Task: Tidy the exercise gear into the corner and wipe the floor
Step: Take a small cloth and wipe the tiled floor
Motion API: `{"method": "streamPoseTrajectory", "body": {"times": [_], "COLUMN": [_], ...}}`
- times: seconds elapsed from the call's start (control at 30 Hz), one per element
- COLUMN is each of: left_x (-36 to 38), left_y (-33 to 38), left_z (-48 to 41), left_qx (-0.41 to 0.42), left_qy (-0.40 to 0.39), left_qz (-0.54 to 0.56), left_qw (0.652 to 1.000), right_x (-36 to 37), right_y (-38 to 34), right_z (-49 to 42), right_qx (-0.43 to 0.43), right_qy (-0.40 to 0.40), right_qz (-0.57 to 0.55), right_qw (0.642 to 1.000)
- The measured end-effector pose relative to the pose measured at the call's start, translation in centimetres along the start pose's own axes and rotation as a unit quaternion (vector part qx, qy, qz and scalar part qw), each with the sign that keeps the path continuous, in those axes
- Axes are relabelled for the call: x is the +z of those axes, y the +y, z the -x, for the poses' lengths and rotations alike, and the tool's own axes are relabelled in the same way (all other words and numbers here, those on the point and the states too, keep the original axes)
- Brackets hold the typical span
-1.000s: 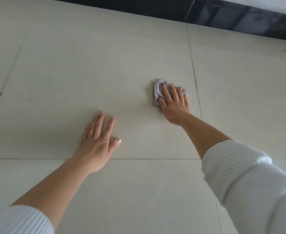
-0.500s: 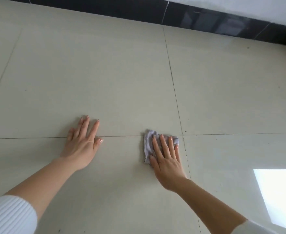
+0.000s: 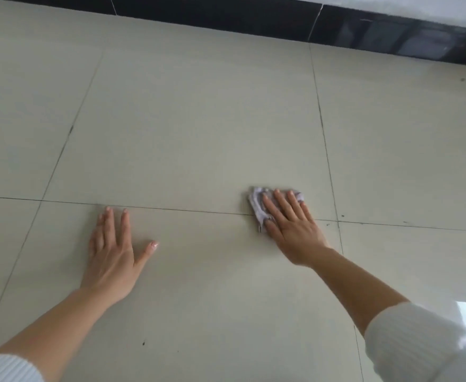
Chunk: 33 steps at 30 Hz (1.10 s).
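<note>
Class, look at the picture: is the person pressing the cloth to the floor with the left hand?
No, the right hand presses the cloth with straight fingers, while the left hand lies flat on bare floor.

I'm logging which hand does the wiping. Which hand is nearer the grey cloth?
Right. The right hand presses flat on the cloth; the left hand rests on the floor well to the cloth's left.

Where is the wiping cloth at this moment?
In the head view, the crumpled grey cloth lies on the tiled floor right of centre, pressed flat under the right hand, straddling the horizontal grout line, well right of the left hand.
</note>
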State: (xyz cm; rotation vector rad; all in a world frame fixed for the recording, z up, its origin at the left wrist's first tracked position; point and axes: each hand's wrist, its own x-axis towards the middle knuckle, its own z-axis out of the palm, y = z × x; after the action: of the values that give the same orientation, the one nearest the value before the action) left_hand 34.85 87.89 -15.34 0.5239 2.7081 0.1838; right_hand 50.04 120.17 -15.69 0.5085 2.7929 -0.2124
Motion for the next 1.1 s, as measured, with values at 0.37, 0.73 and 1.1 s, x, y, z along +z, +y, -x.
{"method": "streamPoseTrajectory", "body": {"times": [0.37, 0.73, 1.1], "left_x": [0.0, 0.1, 1.0], "left_y": [-2.9, -1.3, -2.3], "left_z": [-0.1, -0.9, -2.9], "left_qx": [-0.002, 0.0, 0.01], "left_qy": [-0.033, 0.082, 0.124], "left_qz": [-0.019, 0.013, 0.002], "left_qw": [0.999, 0.997, 0.992], "right_x": [-0.5, 3.9, -1.8], "right_y": [-9.5, -12.6, 0.2], "right_z": [-4.1, 4.7, -6.5], "right_qx": [-0.017, -0.466, 0.094], "right_qy": [-0.033, -0.029, 0.04], "right_qz": [-0.071, 0.1, -0.034], "right_qw": [0.997, 0.878, 0.994]}}
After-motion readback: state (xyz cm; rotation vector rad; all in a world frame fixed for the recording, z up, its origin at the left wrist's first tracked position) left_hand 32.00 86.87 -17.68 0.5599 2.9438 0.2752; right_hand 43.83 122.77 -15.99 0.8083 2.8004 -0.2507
